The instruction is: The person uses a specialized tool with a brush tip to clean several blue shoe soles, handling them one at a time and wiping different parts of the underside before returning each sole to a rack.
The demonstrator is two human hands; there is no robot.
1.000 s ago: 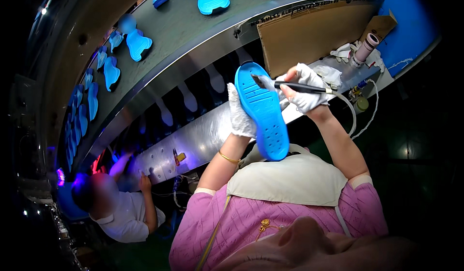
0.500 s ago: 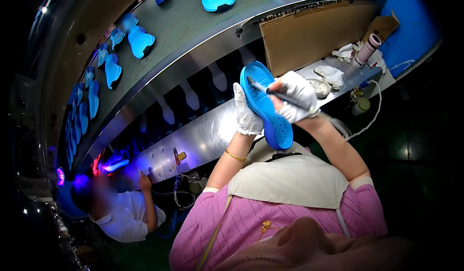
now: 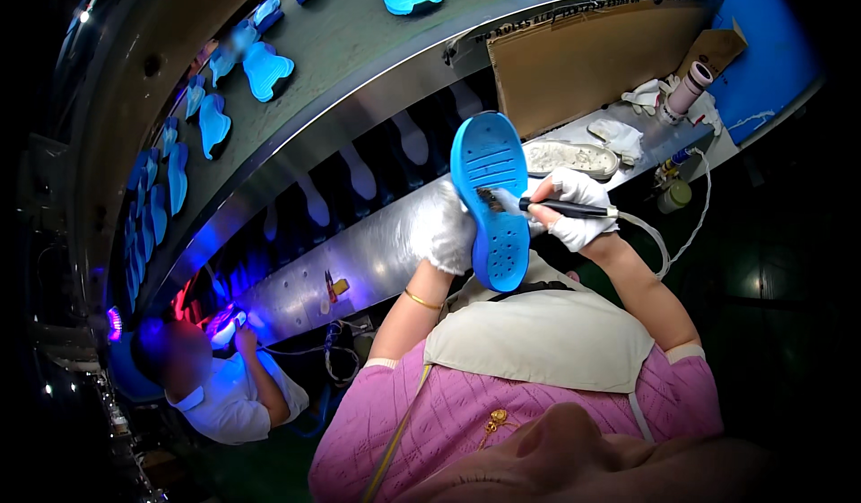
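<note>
My left hand (image 3: 442, 229), in a white glove, grips a blue shoe sole (image 3: 491, 200) by its left edge and holds it upright in front of my chest. My right hand (image 3: 574, 209), also gloved in white, holds a black-handled brush (image 3: 538, 205). The brush bristles touch the middle of the sole. A cord runs from the brush handle off to the right.
A grey conveyor belt (image 3: 359, 46) curves above, carrying several blue soles (image 3: 267, 68). A white tray (image 3: 569, 158), rags and a pale tube (image 3: 689, 89) lie on the metal ledge (image 3: 377, 252). Brown cardboard (image 3: 583, 55) stands behind. Another person in white (image 3: 224, 386) works at lower left.
The sole has turned more upright and shifted slightly left. My right hand has moved the brush from the sole's upper part down to its middle.
</note>
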